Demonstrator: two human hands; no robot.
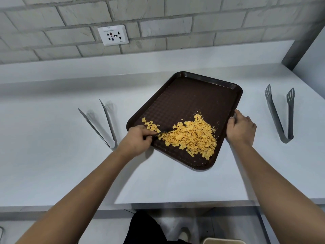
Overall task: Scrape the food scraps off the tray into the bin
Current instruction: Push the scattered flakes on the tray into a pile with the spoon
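A dark brown tray (pixel 190 95) lies at an angle on the white counter. A heap of yellow-orange food flakes (pixel 191 136) covers its near part. My left hand (pixel 138 140) is at the tray's left edge and grips a small dark scraper (pixel 162 133) whose tip is buried in the flakes. My right hand (pixel 241 127) holds the tray's right rim, fingers curled over the edge. Below the counter's front edge, a pale corner of what may be the bin (pixel 224 241) shows at the bottom of the view.
Metal tongs (pixel 103 124) lie on the counter left of the tray. Grey slotted tongs (pixel 281 111) lie to its right. A brick wall with a socket (pixel 113 35) stands behind. The counter's front edge (pixel 175 203) runs below my forearms.
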